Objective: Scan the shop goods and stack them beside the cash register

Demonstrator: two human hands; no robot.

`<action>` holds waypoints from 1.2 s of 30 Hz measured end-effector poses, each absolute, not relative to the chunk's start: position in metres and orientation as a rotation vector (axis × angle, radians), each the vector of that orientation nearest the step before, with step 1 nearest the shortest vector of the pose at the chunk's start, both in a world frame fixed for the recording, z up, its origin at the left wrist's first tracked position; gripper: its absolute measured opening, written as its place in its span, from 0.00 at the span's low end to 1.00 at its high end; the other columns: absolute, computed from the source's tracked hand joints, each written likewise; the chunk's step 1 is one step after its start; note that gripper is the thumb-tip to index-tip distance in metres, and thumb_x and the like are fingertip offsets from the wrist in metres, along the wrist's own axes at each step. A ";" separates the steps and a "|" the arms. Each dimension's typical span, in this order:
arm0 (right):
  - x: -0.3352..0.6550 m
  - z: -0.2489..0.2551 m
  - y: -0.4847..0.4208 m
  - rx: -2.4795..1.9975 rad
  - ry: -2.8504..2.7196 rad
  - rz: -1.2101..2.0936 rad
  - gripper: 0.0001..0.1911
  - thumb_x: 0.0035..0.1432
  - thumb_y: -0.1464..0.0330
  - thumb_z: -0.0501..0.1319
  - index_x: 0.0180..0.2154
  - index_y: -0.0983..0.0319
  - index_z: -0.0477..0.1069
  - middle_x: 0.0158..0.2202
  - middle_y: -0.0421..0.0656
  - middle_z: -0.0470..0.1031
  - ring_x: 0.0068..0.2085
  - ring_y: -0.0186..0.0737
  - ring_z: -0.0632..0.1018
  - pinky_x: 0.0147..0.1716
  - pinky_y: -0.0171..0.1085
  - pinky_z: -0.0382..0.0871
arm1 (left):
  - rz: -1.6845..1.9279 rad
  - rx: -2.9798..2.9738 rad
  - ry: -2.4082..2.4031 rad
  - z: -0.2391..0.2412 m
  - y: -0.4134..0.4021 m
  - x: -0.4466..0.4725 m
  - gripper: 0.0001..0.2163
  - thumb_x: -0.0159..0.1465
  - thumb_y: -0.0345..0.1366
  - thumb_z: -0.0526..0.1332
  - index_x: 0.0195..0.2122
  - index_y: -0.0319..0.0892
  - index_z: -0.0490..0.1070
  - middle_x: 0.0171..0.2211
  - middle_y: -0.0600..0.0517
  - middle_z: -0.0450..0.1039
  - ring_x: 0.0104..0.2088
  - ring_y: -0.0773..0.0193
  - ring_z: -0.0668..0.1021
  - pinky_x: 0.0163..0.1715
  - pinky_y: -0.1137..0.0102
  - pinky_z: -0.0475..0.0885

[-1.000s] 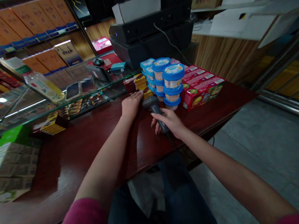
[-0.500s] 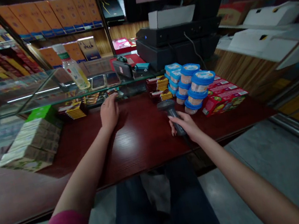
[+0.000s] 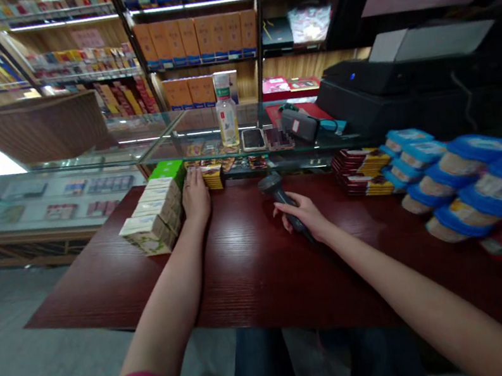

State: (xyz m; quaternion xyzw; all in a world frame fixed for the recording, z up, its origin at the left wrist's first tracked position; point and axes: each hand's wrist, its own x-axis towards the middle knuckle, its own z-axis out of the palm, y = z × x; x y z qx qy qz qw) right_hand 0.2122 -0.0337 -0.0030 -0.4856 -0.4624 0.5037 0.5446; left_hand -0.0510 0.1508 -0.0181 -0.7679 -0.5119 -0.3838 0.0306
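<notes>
My right hand [image 3: 304, 212] wraps the scanner [image 3: 282, 198], likely light and stiff, best held by its handle [image 3: 300, 226]; my left hand [image 3: 195, 197], fairly flat, meets far-left packets [image 3: 215, 178], grip unclear.

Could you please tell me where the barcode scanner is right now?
In the head view, the scanner is in the right hand, just right of centre, over the dark red counter.
</notes>
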 end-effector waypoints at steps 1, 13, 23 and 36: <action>0.211 -0.004 -0.032 -1.147 -1.106 1.194 0.28 0.51 0.54 0.75 0.46 0.62 0.72 0.33 0.42 0.81 0.18 0.30 0.73 0.16 0.32 0.68 | -1.166 -2.358 -1.581 -0.019 0.152 -0.051 0.25 0.67 0.25 0.54 0.66 0.34 0.67 0.68 0.36 0.68 0.71 0.50 0.66 0.72 0.53 0.60; 0.220 -0.008 -0.044 -1.012 -1.265 1.358 0.33 0.53 0.63 0.76 0.57 0.56 0.69 0.56 0.51 0.80 0.27 0.33 0.78 0.27 0.37 0.75 | -2.311 -2.504 -1.505 -0.019 0.120 -0.007 0.12 0.68 0.37 0.66 0.51 0.45 0.81 0.51 0.48 0.84 0.52 0.55 0.84 0.56 0.63 0.76; 0.219 -0.002 -0.044 -1.101 -1.307 1.381 0.38 0.47 0.65 0.78 0.60 0.61 0.73 0.54 0.54 0.82 0.41 0.45 0.83 0.24 0.33 0.73 | -3.043 -2.482 -2.064 -0.026 0.113 0.014 0.20 0.59 0.35 0.72 0.52 0.36 0.77 0.32 0.51 0.82 0.26 0.70 0.79 0.30 0.75 0.75; 0.234 -0.012 -0.047 -1.009 -1.154 1.247 0.37 0.53 0.60 0.75 0.63 0.57 0.71 0.55 0.52 0.82 0.20 0.31 0.74 0.18 0.36 0.71 | -2.847 -2.834 -1.915 -0.024 0.111 0.009 0.27 0.52 0.43 0.77 0.51 0.38 0.78 0.42 0.45 0.85 0.38 0.60 0.85 0.40 0.68 0.81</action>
